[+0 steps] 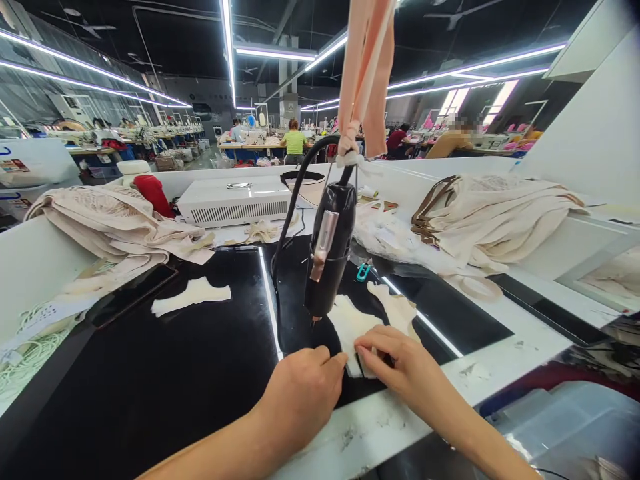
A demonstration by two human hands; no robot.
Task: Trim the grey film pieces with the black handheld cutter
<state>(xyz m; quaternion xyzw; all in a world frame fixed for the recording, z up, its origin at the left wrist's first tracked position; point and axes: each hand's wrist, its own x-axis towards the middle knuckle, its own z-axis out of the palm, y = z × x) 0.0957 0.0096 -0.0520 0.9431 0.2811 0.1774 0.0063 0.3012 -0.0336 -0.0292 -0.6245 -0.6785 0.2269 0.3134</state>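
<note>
Nearest, on the near side of the hanging black tool [327,267], are the person's two bare hands above the bench [360,427]. The left hand [306,390] is below the tool and a little to its left, fingers curled in; its fingertips meet the edge of the cream fabric piece [350,320], though I cannot tell whether its grip is clenched on the cloth. The right hand [395,357], on the near right of the tool, has its grip closed in a pinch of thumb and forefinger on that same fabric piece, which lies just right of the tool's tip on the black panel [200,387]. A dark gap shows between layers or edges of the cloth by the fingers.

Right of the tool lies a second cream piece [395,307]; well to its left is a third piece [191,297], with a dark phone-like slab [133,297] farther left. Turquoise snips [363,271] lie behind the tool, to its right. Beyond, heaped pale garments stand well left [115,223] and right [505,213] of it, and a vented white box [235,203] sits behind it, leftward. Farthest, past the tool, people work at rows of tables under strip lights.
</note>
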